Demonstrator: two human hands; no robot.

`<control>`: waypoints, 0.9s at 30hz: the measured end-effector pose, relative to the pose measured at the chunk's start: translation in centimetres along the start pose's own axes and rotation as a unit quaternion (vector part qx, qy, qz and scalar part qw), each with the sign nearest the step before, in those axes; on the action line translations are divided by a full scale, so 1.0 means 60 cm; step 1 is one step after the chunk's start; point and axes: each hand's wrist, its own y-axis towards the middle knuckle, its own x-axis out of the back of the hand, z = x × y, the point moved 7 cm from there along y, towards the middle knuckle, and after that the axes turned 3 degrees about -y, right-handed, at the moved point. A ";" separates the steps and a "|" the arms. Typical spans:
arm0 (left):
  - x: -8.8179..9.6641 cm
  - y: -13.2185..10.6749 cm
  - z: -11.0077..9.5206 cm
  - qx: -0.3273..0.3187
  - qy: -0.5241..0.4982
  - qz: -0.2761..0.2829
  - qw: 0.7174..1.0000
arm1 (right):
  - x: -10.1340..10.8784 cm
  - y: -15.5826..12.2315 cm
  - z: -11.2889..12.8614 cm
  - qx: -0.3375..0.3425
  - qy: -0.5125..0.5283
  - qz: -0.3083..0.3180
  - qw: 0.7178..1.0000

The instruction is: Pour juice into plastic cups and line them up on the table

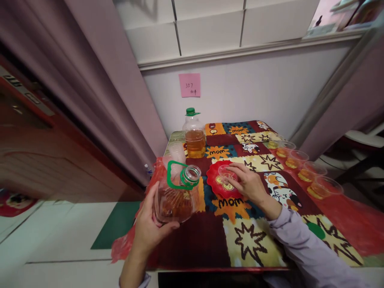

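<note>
My left hand (151, 224) is wrapped round the body of a clear plastic jug (177, 204). The jug is tilted, its green carry handle (170, 176) sticks up at the neck, and its mouth has no cap. Amber liquid shows inside, though how much I cannot tell. On the right, my right hand (246, 180) closes its fingers on a clear plastic cup (226, 173), which stands on a red scalloped plate (211, 185). The jug's mouth is to the left of the cup, apart from it.
A second jug (195, 140), green-capped and part full, stands at the back beside stacked clear cups (177, 152). Several cups of amber liquid (324, 188) line the right edge. A green cap (315, 231) lies front right. A patterned mat (195, 240) covers the table.
</note>
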 end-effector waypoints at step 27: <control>0.007 0.033 -0.064 -0.015 0.024 -0.020 0.999 | -0.206 -0.029 0.169 -0.174 0.713 0.188 0.653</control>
